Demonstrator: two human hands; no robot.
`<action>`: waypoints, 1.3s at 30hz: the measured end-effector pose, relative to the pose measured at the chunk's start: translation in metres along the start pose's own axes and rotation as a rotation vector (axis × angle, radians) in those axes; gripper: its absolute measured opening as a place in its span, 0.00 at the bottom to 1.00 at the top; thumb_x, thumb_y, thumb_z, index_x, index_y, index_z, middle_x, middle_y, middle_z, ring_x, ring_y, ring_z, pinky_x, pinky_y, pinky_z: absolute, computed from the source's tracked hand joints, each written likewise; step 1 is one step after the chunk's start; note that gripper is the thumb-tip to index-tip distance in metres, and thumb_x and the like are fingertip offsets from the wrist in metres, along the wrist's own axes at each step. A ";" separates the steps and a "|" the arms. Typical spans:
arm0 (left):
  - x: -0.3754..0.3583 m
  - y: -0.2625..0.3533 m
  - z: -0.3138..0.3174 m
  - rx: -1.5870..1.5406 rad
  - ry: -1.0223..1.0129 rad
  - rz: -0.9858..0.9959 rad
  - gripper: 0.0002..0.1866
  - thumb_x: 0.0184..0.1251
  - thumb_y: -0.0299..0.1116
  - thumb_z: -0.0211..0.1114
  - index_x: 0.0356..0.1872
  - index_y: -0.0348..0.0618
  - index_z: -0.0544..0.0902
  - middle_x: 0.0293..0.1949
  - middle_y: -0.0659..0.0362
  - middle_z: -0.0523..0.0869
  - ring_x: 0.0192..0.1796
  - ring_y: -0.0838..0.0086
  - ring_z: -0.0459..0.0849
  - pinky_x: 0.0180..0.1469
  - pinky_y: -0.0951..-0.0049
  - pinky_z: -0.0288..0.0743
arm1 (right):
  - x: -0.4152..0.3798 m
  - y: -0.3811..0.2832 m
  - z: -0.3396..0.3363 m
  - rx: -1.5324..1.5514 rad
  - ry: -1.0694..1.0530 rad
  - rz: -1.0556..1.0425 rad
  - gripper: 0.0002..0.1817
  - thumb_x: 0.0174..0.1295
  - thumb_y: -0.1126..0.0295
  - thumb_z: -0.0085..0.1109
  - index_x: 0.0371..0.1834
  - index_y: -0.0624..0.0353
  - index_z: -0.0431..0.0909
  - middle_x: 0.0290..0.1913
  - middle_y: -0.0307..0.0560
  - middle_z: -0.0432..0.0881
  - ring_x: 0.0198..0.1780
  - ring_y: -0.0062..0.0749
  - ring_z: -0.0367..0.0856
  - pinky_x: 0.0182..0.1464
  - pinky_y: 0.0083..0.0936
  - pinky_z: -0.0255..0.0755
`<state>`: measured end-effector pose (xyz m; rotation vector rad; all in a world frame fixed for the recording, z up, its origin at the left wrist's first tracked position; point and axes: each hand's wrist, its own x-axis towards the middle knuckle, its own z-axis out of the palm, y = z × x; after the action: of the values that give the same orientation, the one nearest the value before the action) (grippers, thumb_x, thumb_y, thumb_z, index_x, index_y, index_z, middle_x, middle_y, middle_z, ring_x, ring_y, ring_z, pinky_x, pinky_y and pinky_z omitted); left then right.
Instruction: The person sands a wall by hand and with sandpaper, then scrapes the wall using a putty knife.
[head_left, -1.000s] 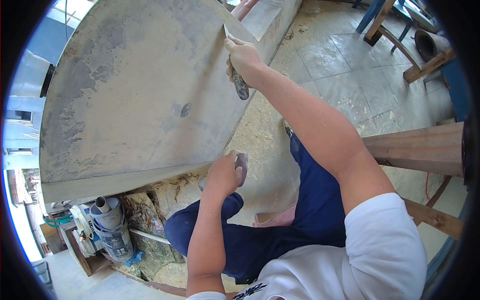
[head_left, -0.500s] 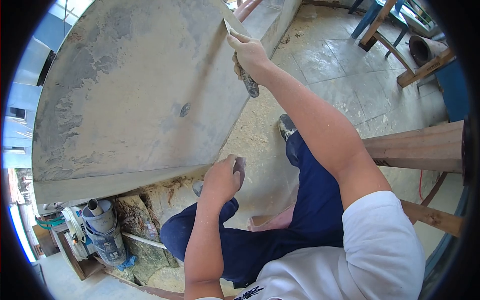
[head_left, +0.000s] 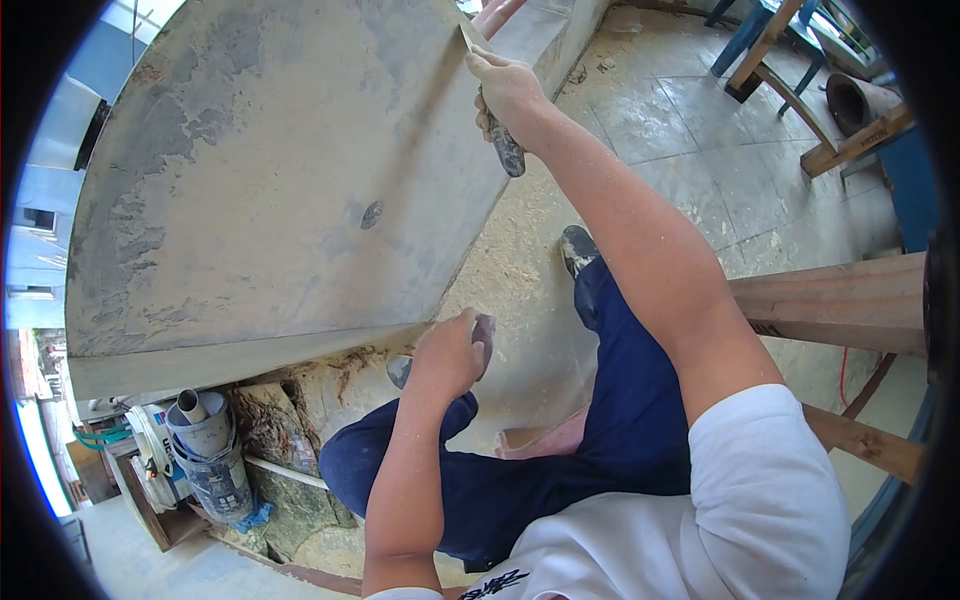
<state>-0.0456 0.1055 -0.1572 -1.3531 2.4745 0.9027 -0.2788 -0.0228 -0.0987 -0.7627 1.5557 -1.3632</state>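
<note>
At the top of the view my right hand (head_left: 508,95) is wrapped around the dark, plaster-smeared handle of a putty knife (head_left: 508,153). The knife's thin blade points up and away, right at the edge of a grey plastered wall (head_left: 270,190). That wall carries rough dark patches on its left part and a small dark oval spot near the middle. Lower down, my left hand (head_left: 446,352) grips a flat purplish-brown piece (head_left: 484,345), like folded sandpaper, mostly covered by the fingers. It is held beside the wall's lower corner, above the dusty floor.
Plaster crumbs litter the tiled floor (head_left: 690,120). A plastered bucket (head_left: 215,470) with a pipe in it stands at lower left. Timber beams (head_left: 830,303) reach in from the right, with a clay-coloured pipe (head_left: 858,103) beyond. A pink container (head_left: 545,440) lies between my legs.
My right hand and the putty knife have shifted slightly right and up along the wall's edge. The left hand stays nearly where it was, with the same piece in it.
</note>
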 end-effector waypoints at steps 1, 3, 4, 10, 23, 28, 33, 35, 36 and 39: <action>0.000 0.000 0.001 -0.005 -0.004 -0.012 0.21 0.57 0.30 0.62 0.53 0.35 0.74 0.41 0.39 0.82 0.49 0.45 0.79 0.52 0.52 0.72 | 0.001 0.002 0.001 0.002 0.004 0.002 0.26 0.73 0.55 0.44 0.72 0.46 0.61 0.23 0.36 0.66 0.18 0.21 0.69 0.20 0.24 0.69; 0.000 0.003 0.002 0.000 -0.003 -0.004 0.19 0.57 0.29 0.60 0.50 0.35 0.74 0.41 0.39 0.83 0.48 0.46 0.80 0.51 0.52 0.72 | 0.002 0.004 0.006 0.111 0.019 0.000 0.26 0.73 0.55 0.44 0.72 0.46 0.61 0.23 0.36 0.66 0.19 0.22 0.69 0.19 0.24 0.69; 0.002 0.003 -0.001 0.010 0.008 0.008 0.17 0.57 0.29 0.58 0.48 0.34 0.74 0.41 0.39 0.83 0.48 0.47 0.80 0.51 0.52 0.73 | -0.001 0.004 0.006 0.118 0.022 -0.001 0.26 0.73 0.55 0.44 0.72 0.46 0.61 0.23 0.36 0.66 0.19 0.22 0.69 0.19 0.24 0.69; 0.006 0.004 0.002 -0.001 -0.036 -0.005 0.22 0.57 0.30 0.62 0.54 0.36 0.74 0.43 0.38 0.82 0.49 0.45 0.79 0.52 0.53 0.72 | 0.004 -0.001 0.004 0.122 0.054 0.049 0.25 0.73 0.56 0.44 0.72 0.45 0.62 0.23 0.36 0.66 0.19 0.22 0.68 0.22 0.26 0.70; 0.004 0.003 0.002 0.004 0.023 0.049 0.17 0.58 0.30 0.59 0.48 0.37 0.75 0.40 0.40 0.83 0.47 0.46 0.80 0.49 0.51 0.73 | -0.012 -0.001 0.012 0.150 0.020 0.065 0.25 0.73 0.57 0.43 0.72 0.44 0.62 0.23 0.38 0.66 0.19 0.24 0.68 0.22 0.27 0.69; 0.002 0.008 0.002 0.020 -0.005 0.042 0.17 0.58 0.29 0.59 0.49 0.36 0.74 0.42 0.41 0.83 0.48 0.48 0.81 0.50 0.52 0.73 | 0.019 -0.001 0.004 0.131 0.087 0.031 0.25 0.72 0.57 0.44 0.71 0.48 0.63 0.24 0.38 0.68 0.20 0.24 0.70 0.23 0.28 0.71; -0.006 0.001 0.000 -0.020 -0.012 0.017 0.19 0.58 0.30 0.62 0.51 0.38 0.75 0.42 0.41 0.82 0.49 0.46 0.79 0.52 0.52 0.72 | -0.008 -0.005 0.012 0.153 0.015 -0.015 0.26 0.72 0.57 0.45 0.72 0.48 0.62 0.22 0.37 0.66 0.17 0.23 0.69 0.20 0.27 0.70; -0.004 0.002 -0.001 -0.044 -0.007 0.009 0.18 0.58 0.30 0.62 0.50 0.38 0.75 0.42 0.41 0.82 0.49 0.46 0.79 0.51 0.52 0.72 | -0.013 -0.005 0.015 0.055 -0.011 -0.047 0.26 0.72 0.58 0.44 0.73 0.48 0.60 0.21 0.36 0.65 0.16 0.23 0.68 0.19 0.27 0.69; -0.003 0.001 -0.004 -0.034 -0.004 0.014 0.19 0.57 0.30 0.62 0.50 0.38 0.75 0.42 0.41 0.82 0.49 0.46 0.79 0.51 0.52 0.72 | -0.013 -0.004 0.017 0.054 -0.005 -0.040 0.26 0.72 0.58 0.44 0.73 0.48 0.60 0.21 0.36 0.65 0.16 0.23 0.68 0.19 0.27 0.69; -0.007 0.002 -0.005 -0.030 -0.020 -0.010 0.19 0.57 0.31 0.62 0.51 0.37 0.75 0.42 0.41 0.82 0.49 0.46 0.79 0.51 0.52 0.72 | -0.012 -0.005 0.021 0.145 0.052 -0.059 0.26 0.73 0.58 0.44 0.73 0.47 0.60 0.21 0.36 0.64 0.15 0.22 0.67 0.17 0.26 0.67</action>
<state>-0.0431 0.1084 -0.1498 -1.3575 2.4466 0.9506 -0.2555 -0.0216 -0.0906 -0.6932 1.4660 -1.5324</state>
